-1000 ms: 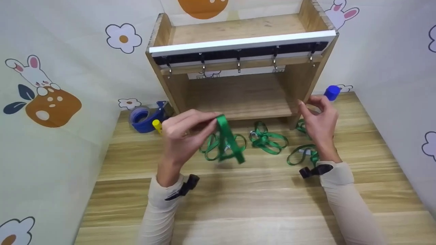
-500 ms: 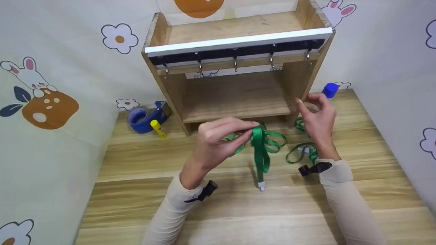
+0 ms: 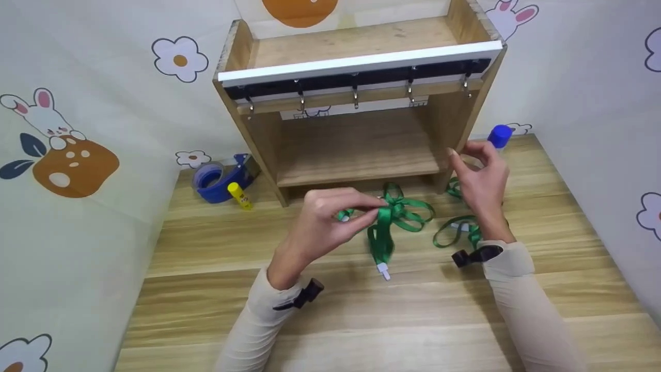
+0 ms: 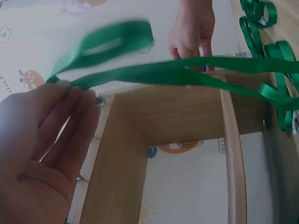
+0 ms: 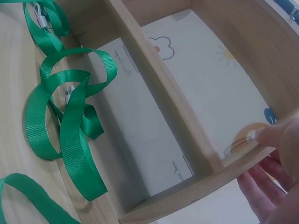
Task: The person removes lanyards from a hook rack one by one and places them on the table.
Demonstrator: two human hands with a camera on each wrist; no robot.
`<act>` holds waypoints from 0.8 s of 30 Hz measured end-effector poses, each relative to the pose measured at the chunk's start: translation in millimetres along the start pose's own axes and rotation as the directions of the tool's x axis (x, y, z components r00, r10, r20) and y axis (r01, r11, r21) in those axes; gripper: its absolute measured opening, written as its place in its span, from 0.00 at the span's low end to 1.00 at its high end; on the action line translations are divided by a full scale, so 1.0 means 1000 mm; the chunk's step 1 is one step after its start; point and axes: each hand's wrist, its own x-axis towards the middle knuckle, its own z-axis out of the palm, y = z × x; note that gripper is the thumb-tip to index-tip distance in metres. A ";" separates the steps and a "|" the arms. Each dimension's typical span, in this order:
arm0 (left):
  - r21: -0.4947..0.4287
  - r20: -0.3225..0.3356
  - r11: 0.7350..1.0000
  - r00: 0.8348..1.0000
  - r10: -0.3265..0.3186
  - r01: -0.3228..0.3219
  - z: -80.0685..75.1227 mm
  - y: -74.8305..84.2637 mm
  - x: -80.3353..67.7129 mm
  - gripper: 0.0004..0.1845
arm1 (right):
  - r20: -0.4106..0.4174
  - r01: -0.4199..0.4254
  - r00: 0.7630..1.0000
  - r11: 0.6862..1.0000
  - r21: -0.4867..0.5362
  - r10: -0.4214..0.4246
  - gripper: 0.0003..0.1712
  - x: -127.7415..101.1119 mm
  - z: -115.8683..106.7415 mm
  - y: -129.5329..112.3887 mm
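My left hand (image 3: 333, 214) pinches a folded green lanyard (image 3: 383, 235) between thumb and fingertips, low in front of the wooden shelf (image 3: 356, 150). The lanyard's white clip (image 3: 383, 271) dangles at its lower end. In the left wrist view, the ribbon (image 4: 140, 75) trails right from the fingertips, with a loop standing up above them. My right hand (image 3: 484, 175) grips the shelf's right side panel, thumb on the inner face and fingers outside, as the right wrist view shows with the hand (image 5: 275, 172) at the panel edge.
Several coiled lanyards (image 3: 413, 212) lie along the shelf's foot. Metal hooks (image 3: 356, 98) line the upper front rail. A blue tape dispenser (image 3: 214, 188) and a yellow glue stick (image 3: 239, 195) stand left; a blue-capped item (image 3: 500, 136) stands behind my right hand.
My left hand has carried the lanyard rightward and slightly down, then drawn a little lower; the lanyard's clip has swung into view. My right hand stays on the side panel.
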 end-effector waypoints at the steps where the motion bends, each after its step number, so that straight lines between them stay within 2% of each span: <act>1: -0.026 0.009 1.000 1.000 0.001 -0.001 0.001 0.000 0.001 0.06 | 0.003 -0.004 1.000 1.000 -0.005 0.004 0.20 0.000 0.000 0.000; 5: -0.091 0.056 0.996 0.998 0.015 -0.009 0.009 0.001 0.004 0.06 | 0.008 -0.015 1.000 1.000 -0.024 0.015 0.20 0.000 -0.001 -0.001; 7: -0.120 0.105 0.993 0.994 0.032 -0.019 0.015 0.001 0.006 0.06 | 0.008 -0.019 1.000 0.999 -0.033 0.020 0.20 0.000 -0.001 -0.001; 12: -0.191 0.256 0.981 0.964 0.069 -0.019 0.030 0.002 0.010 0.08 | 0.010 -0.016 1.000 0.999 -0.034 0.016 0.20 0.000 0.000 -0.001; 15: -0.217 0.311 0.976 0.948 0.061 0.009 0.037 0.002 0.009 0.09 | 0.010 -0.011 1.000 1.000 -0.024 0.011 0.20 -0.001 0.001 0.000; 21: -0.213 0.371 0.971 0.928 -0.026 0.113 0.041 -0.008 0.002 0.10 | -0.003 0.025 1.000 1.000 0.015 -0.025 0.20 -0.001 0.002 0.001; 24: -0.161 0.425 0.967 0.898 -0.113 0.197 0.042 -0.017 -0.004 0.09 | -0.005 0.032 0.999 0.999 0.027 -0.031 0.19 -0.001 0.002 0.001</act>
